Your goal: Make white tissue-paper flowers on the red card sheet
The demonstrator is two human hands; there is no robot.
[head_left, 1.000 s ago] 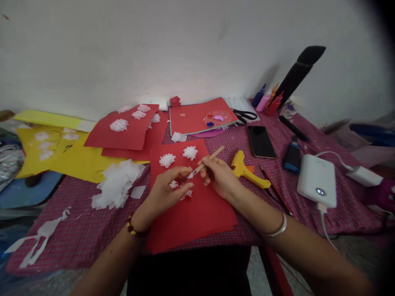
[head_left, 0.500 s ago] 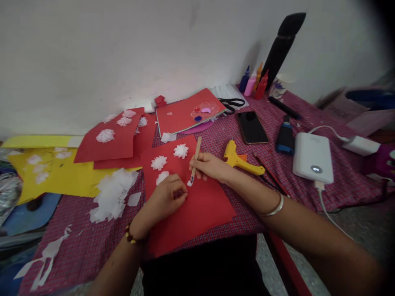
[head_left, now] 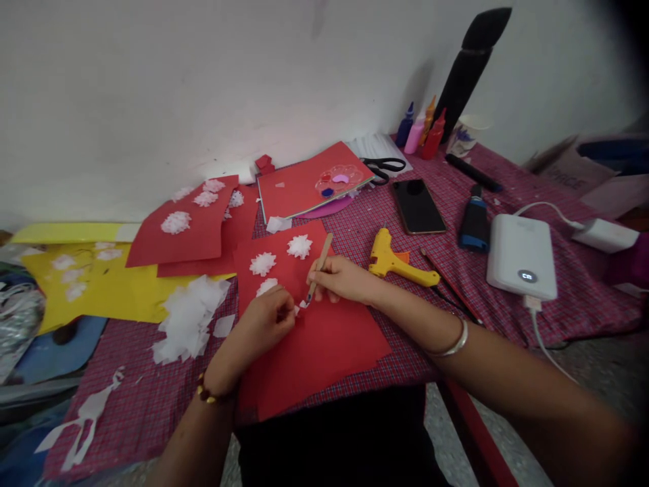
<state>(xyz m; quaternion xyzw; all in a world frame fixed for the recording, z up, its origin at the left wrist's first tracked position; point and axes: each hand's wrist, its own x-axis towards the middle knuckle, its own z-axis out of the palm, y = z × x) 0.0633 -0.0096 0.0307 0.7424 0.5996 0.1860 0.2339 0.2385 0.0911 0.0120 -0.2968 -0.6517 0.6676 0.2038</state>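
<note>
My right hand (head_left: 339, 279) grips a flat wooden stick (head_left: 320, 265), its dark-stained lower tip pointing down at the red paper (head_left: 324, 358). At that tip sits a small white paper scrap (head_left: 303, 304). Just left of it, my left hand (head_left: 268, 321) rests over the sheet with its fingers curled into a pinch; another white bit shows by the fingertips, and I cannot tell whether they hold it. Ruffled white paper puffs (head_left: 299, 247) dot the upper part of the sheet, one partly hidden behind my left hand.
Left lies a pile of white paper squares (head_left: 190, 318) beside yellow paper (head_left: 136, 294). On the right are a yellow glue gun (head_left: 395, 260), a phone (head_left: 418, 206) and a white power bank (head_left: 522, 257) with cables. Scissors (head_left: 380, 168) and paint bottles (head_left: 423, 132) stand farther back.
The stick's tip and my right hand have shifted slightly left, toward my left fingers. My left hand has drawn a little left and its fingers are more closed.
</note>
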